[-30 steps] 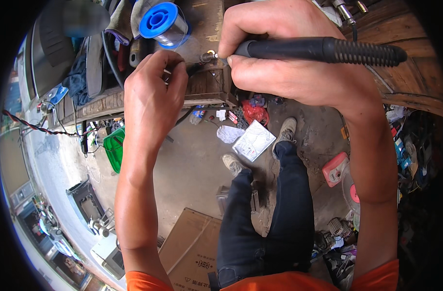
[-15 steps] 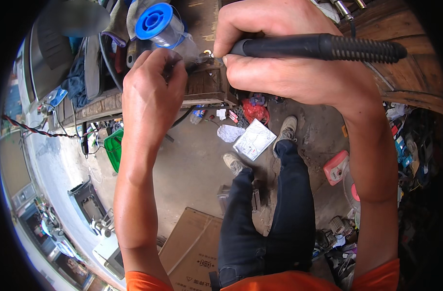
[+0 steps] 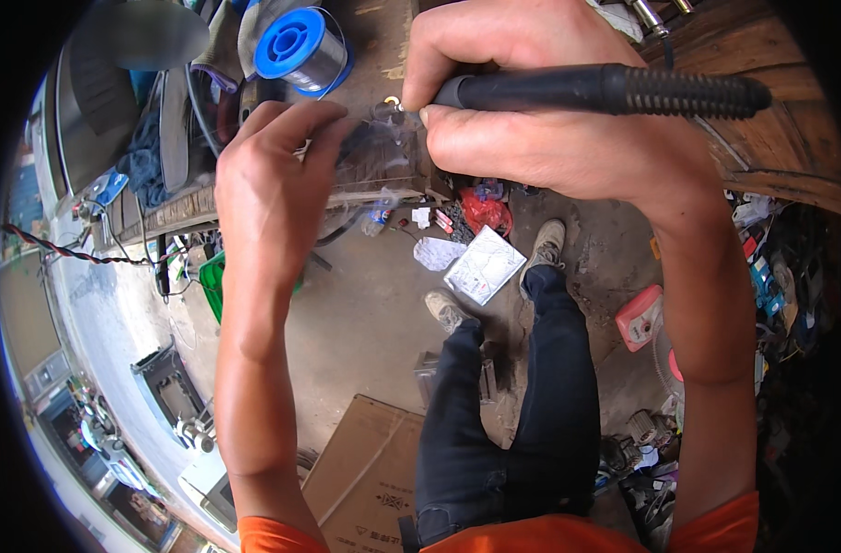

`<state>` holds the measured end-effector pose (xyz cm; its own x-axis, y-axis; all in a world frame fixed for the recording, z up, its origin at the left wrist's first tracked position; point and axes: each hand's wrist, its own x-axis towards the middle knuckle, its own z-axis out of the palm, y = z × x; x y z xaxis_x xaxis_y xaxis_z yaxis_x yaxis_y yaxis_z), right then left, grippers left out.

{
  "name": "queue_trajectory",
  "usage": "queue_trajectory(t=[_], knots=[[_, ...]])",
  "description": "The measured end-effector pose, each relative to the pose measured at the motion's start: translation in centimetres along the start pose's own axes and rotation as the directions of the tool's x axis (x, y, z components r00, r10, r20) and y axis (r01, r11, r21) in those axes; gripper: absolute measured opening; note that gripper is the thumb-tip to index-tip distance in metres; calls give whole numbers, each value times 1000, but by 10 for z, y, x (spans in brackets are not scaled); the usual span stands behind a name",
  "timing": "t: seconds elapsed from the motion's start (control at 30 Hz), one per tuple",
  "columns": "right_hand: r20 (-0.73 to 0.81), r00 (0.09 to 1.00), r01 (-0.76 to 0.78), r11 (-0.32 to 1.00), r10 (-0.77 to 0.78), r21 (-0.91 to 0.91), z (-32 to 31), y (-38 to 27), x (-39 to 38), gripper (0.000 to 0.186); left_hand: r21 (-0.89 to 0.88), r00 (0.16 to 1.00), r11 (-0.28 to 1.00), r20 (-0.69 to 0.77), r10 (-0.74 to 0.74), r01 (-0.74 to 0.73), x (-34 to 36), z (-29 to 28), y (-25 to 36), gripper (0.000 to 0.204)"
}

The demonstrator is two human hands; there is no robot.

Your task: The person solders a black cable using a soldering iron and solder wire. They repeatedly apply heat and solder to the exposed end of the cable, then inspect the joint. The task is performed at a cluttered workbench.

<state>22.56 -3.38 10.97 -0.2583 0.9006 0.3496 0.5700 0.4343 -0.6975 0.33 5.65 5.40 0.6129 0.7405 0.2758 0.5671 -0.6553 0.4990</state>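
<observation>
My right hand [image 3: 522, 111] is closed around the black handle of a soldering iron [image 3: 568, 89], whose spring-sleeved cord end points right. Its tip is hidden by my fingers. Just left of those fingertips, a small shiny metal part [image 3: 389, 110] sits at the bench edge, with thin smoke around it. My left hand [image 3: 277, 166] is closed in a pinch, left of the part and apart from it. A strand of solder wire runs down to these fingers from a blue spool of solder [image 3: 299, 51] on the bench; the pinched end is blurred.
The wooden bench [image 3: 374, 55] holds cloths and tools at the left. Below, a white flat box [image 3: 484, 265], a red plastic bag [image 3: 487, 210] and a cardboard sheet [image 3: 370, 470] lie on the floor near my feet. Mixed scrap [image 3: 646, 452] piles up at the right.
My left hand has shifted slightly left and down, away from the metal part. The spool's strand shows more clearly, and smoke has spread near the bench edge. My right hand stays put.
</observation>
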Motion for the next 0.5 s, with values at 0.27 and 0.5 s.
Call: queue_trajectory(t=[0.27, 0.5], knots=[[13, 1000, -26, 997, 25, 66, -6, -2, -2, 15, -109, 994, 989, 30, -101, 103, -4, -25, -12, 11], [0, 1000, -30, 999, 30, 44, -6, 0, -1, 16, -28, 998, 998, 14, 61, -61, -7, -20, -18, 11]])
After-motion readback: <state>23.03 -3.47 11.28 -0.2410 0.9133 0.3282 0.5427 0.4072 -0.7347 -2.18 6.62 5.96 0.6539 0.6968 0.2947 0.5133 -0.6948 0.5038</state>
